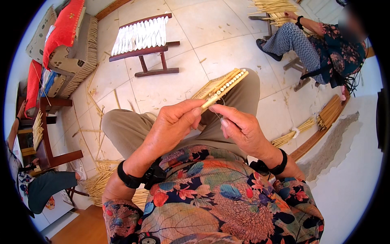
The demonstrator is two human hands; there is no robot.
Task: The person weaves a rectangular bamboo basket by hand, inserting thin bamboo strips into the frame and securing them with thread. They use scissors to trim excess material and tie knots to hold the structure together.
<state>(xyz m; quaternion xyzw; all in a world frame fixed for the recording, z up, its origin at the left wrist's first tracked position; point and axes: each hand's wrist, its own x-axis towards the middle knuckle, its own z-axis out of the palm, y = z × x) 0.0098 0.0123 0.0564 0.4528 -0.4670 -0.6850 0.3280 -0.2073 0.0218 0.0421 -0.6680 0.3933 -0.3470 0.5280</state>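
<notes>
My left hand (pixel 172 122) grips the near end of a long, narrow piece made of pale straw-like stalks (pixel 233 83), thumb on top. The piece points away over my right knee. Along its edge runs a row of round, whitish cut ends, with a slatted face behind them. My right hand (pixel 242 128) is close beside that near end, thumb and fingers bent in a pinch. A fine, light thread (pixel 223 101) loops by its fingertips; exactly how it is held is too small to tell.
A dark wooden stool (pixel 156 72) with a white woven seat stands ahead. Straw bundles (pixel 328 112) lie at right, more loose straw (pixel 99 185) at left. A co-worker (pixel 313 49) sits far right beside stalks; another person (pixel 46 191) sits left by a wooden frame (pixel 48 150). A draped sofa (pixel 77 53) is far left.
</notes>
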